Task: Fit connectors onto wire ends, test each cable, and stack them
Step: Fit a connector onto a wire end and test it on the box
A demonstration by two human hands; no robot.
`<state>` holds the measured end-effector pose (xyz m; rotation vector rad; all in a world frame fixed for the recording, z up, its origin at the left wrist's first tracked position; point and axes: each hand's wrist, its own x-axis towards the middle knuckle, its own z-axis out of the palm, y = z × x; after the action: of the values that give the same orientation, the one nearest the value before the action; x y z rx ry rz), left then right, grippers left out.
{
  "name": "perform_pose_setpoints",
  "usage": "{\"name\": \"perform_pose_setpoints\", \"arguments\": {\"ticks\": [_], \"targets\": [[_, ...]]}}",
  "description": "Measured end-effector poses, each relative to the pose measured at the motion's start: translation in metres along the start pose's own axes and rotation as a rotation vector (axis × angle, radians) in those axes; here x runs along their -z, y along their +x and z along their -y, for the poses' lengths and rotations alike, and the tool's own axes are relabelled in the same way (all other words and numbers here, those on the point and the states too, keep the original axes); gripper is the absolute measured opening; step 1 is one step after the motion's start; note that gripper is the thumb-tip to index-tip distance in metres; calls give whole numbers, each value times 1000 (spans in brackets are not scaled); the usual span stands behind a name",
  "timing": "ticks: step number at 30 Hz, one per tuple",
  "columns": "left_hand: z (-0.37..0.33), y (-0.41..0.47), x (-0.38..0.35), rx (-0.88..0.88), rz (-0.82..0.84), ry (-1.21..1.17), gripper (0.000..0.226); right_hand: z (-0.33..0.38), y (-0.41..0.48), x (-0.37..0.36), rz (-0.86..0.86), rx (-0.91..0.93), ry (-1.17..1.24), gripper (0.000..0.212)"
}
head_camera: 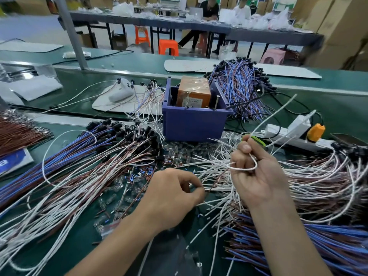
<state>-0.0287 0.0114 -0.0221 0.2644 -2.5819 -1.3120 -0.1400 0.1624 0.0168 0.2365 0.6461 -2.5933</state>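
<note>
Fingers [238,159] of the right hand [258,174] are curled round 1 white wire [253,166]. It loops out of the fist and back in, and its long end rises away toward the power strip [286,127]. The thumb presses on top of it.

The left hand [173,196] sits lower, just beside the right. Its thumb and forefinger are pinched together on thin wire ends from the loose pile of white wires [211,168] that lies under both hands. Which strand it holds is too blurred to tell.

Small clear connectors [179,153] lie scattered on the green bench [342,112] between the hands and a purple bin [191,126], with tiny blue and white cut bits among them. An orange box [194,92] stands inside the bin.

A bundle of blue and brown cables [65,154] with black ends lies at the left. A second bundle [239,86] is heaped behind the bin, and a third bundle [328,242] lies at the lower right, under the right forearm. An orange plug [315,132] sits at the right end of the power strip.
</note>
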Motion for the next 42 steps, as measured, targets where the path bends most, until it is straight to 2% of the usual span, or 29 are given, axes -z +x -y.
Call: {"name": "perform_pose_setpoints", "arguments": {"ticks": [2, 5, 11, 15, 20, 22, 24, 27, 30, 32, 34, 36, 39, 41, 42], "targets": [[-1, -1, -2, -15, -40, 27, 11, -1, 0, 0, -9, -23, -4, 3], [-3, -4, -3, -50, 37, 13, 26, -5, 0, -1, 5, -52, 1, 6], [-5, 0, 1, 13, 217, -135, 13, -7, -1, 0, 30, -78, 39, 6], [-4, 2, 3, 19, 18, -123, 15, -8, -2, 1, 13, -6, -130, 2], [-5, 9, 22, 143, -136, -676, 11, -9, -11, -2, -105, 209, -603, 17], [-5, 11, 25, 166, -172, -717, 8, -11, -13, -4, -94, 238, -685, 21], [-5, 11, 22, 188, -123, -686, 17, -16, -16, -7, -47, 215, -654, 23], [-7, 8, 18, 158, 6, -629, 13, -20, -18, -9, 17, 158, -543, 25], [-7, 2, 18, 107, 209, -562, 34, -19, -17, -9, 82, 112, -365, 29], [-9, -2, 17, 96, 366, -455, 34, -18, -17, -8, 111, 97, -266, 29], [-12, -3, 12, 95, 453, -386, 25, -19, -16, -9, 143, 99, -201, 27], [-16, -2, 7, 136, 437, -416, 16, -21, -17, -9, 161, 114, -191, 27], [-18, 2, 4, 224, 312, -501, 30, -23, -17, -8, 136, 120, -210, 29], [-18, 6, 4, 258, 190, -693, 39, -25, -18, -8, 100, 105, -225, 30], [-18, 8, 5, 261, 111, -786, 35, -26, -18, -8, 87, 100, -239, 29]]}}
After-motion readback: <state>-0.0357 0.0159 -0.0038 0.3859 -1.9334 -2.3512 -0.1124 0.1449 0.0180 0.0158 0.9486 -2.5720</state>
